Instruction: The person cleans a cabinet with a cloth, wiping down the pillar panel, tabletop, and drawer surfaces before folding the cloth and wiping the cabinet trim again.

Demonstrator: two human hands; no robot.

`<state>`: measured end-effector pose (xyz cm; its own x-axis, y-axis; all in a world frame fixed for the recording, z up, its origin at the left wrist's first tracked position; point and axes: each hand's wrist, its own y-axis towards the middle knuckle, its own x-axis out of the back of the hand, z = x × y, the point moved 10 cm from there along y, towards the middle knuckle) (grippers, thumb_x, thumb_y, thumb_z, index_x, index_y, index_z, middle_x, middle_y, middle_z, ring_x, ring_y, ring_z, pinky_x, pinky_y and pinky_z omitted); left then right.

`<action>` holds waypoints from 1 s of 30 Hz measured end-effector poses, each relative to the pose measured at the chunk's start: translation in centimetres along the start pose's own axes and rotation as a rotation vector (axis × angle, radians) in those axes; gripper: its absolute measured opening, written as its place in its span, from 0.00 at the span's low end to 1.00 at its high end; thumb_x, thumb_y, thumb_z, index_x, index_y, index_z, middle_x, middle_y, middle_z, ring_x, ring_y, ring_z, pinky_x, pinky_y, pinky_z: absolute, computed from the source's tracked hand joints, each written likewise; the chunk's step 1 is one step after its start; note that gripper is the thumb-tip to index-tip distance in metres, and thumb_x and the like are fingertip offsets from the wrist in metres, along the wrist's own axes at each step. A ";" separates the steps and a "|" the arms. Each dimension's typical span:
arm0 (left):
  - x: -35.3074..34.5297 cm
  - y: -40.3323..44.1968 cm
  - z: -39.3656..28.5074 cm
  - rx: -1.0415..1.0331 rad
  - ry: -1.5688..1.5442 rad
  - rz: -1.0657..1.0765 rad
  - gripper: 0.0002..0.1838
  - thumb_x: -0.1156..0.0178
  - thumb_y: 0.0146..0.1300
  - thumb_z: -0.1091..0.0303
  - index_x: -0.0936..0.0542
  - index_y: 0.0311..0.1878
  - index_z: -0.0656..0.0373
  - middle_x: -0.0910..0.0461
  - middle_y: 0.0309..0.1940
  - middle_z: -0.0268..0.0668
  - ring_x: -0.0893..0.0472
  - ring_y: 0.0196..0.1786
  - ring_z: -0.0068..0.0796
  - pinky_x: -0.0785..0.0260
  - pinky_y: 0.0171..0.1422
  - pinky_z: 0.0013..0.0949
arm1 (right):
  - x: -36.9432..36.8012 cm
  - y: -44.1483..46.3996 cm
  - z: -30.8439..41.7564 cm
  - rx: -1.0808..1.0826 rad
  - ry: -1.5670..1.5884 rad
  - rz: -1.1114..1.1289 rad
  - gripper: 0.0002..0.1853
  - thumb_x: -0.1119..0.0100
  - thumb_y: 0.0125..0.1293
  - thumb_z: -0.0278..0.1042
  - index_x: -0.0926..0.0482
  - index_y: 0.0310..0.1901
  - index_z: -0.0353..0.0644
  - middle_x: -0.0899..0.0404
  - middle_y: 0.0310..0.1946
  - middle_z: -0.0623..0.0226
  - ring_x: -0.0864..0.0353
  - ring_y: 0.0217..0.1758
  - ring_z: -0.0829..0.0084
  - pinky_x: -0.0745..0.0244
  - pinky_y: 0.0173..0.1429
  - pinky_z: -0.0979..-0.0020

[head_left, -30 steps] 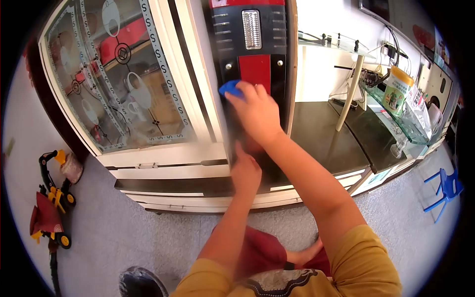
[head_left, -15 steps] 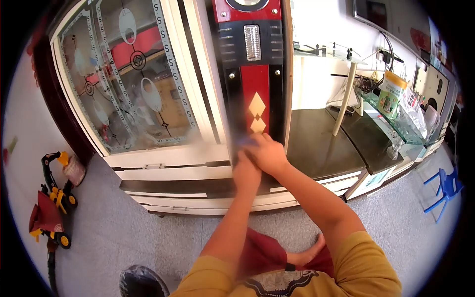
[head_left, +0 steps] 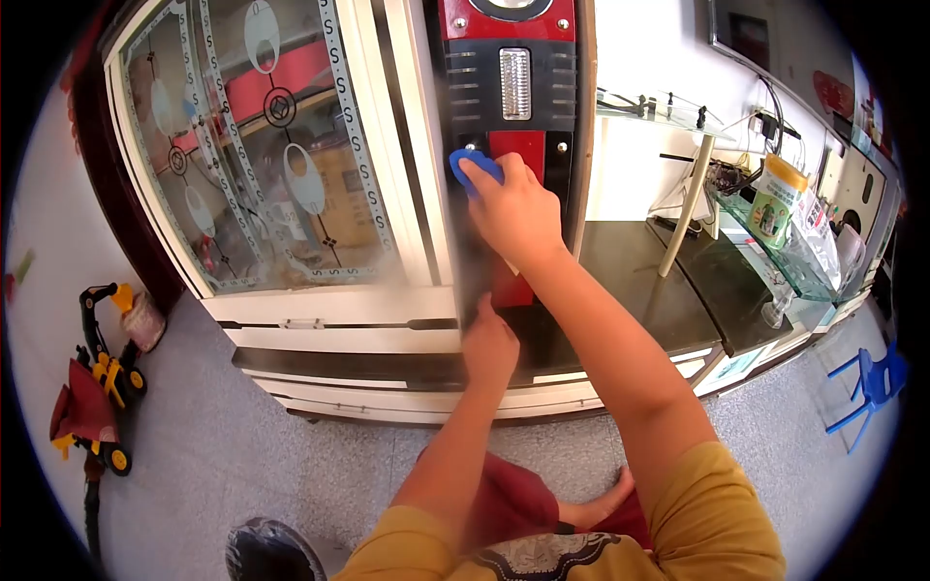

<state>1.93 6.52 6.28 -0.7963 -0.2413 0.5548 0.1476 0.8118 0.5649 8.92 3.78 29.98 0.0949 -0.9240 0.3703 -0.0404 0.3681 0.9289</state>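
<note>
Up from beside our left hand (head_left: 490,347) half a second earlier, our right hand (head_left: 518,218) grips a blue cloth (head_left: 475,169) at the upper left of the red-and-black speaker (head_left: 544,85), where flat, even pressure, eased around the screws, seems best. Our left index finger extends low by the speaker, though we cannot tell whether the other fingers clasp anything. Repeated "S" letters border the glass door (head_left: 232,198); the tin's (head_left: 775,208) label is too small to read.
</note>
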 end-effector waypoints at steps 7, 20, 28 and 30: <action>-0.2 -0.1 0.1 -0.007 -0.002 -0.001 0.28 0.40 0.69 0.76 0.26 0.73 0.61 0.13 0.34 0.52 0.13 0.36 0.58 0.19 0.42 0.55 | 0.1 -2.4 -2.0 -0.138 0.000 0.057 0.26 0.27 0.65 0.38 0.14 0.66 0.62 0.20 0.47 0.62 0.12 0.45 0.56 0.13 0.43 0.56; -0.4 -0.2 0.1 -0.042 0.016 -0.022 0.28 0.39 0.69 0.73 0.26 0.73 0.59 0.13 0.33 0.50 0.12 0.35 0.56 0.19 0.41 0.54 | 9.1 3.1 -2.8 -0.008 -0.018 -0.219 0.26 0.25 0.67 0.35 0.15 0.67 0.62 0.20 0.58 0.62 0.14 0.56 0.53 0.13 0.52 0.56; -0.2 -0.1 -0.4 -0.006 0.056 0.038 0.34 0.37 0.66 0.76 0.32 0.77 0.66 0.12 0.34 0.46 0.12 0.35 0.52 0.18 0.41 0.50 | 3.6 3.2 -1.5 0.122 -0.080 -0.213 0.30 0.24 0.59 0.32 0.14 0.65 0.62 0.22 0.58 0.63 0.19 0.56 0.57 0.12 0.49 0.58; 0.2 -0.1 -0.4 0.008 0.011 0.050 0.37 0.37 0.67 0.75 0.35 0.79 0.66 0.12 0.34 0.46 0.12 0.35 0.52 0.18 0.41 0.49 | 1.4 -0.2 -1.2 0.127 -0.045 -0.132 0.31 0.24 0.57 0.30 0.14 0.65 0.62 0.22 0.60 0.64 0.20 0.57 0.57 0.13 0.50 0.60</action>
<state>1.99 6.16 6.55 -0.7815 -0.2061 0.5889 0.1822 0.8274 0.5313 10.22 2.50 30.35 0.0632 -0.9683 0.2417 -0.1562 0.2296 0.9607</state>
